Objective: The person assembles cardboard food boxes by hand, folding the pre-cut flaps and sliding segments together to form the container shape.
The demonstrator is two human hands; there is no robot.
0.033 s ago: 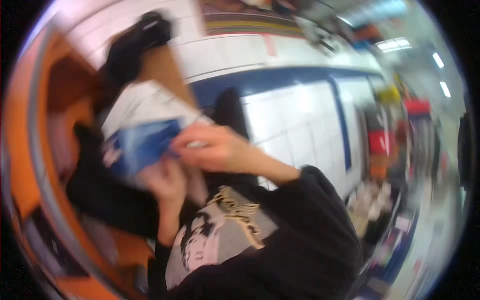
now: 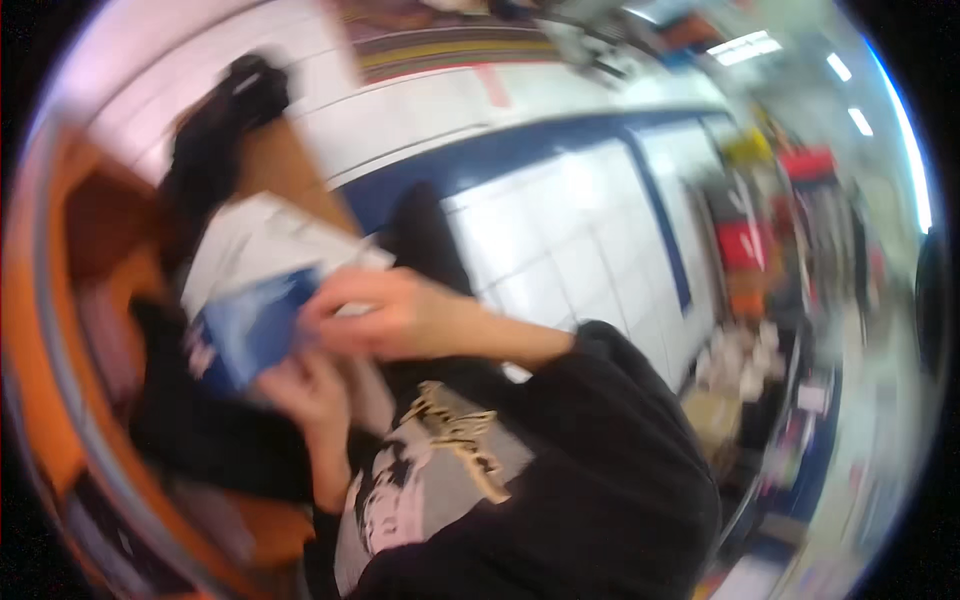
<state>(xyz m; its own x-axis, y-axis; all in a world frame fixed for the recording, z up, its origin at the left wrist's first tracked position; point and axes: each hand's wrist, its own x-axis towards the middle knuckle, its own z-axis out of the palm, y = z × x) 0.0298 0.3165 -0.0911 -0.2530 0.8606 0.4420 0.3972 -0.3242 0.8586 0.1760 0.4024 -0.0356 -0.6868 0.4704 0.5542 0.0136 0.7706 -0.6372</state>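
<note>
In front of my torso I hold a flat, shiny blue packet [image 2: 255, 325] with a paler patch on its face. My left hand [image 2: 310, 385] grips its lower right edge, thumb and fingers closed. The curled fingers of my right hand [image 2: 390, 315] pinch its upper right corner. A small pale spot shows at those fingers, too blurred to make out. Just beyond the packet lies a white sheet or bag [image 2: 265, 240] with faint dark marks, partly covered by the packet. Motion blur hides the fingertips' exact contact.
An orange open-fronted shelf [image 2: 50, 310] with a grey edge curves along the left. Black cloth or bag [image 2: 215, 130] rests on a brown board [image 2: 285, 165]. White tiled floor [image 2: 560, 240] has blue bands. Boxes, including a red one [image 2: 740, 245], and stacked goods line the right.
The whole view has shifted, so the surroundings sit farther left in the picture. Both hands keep hold of the blue packet; no grip has visibly changed.
</note>
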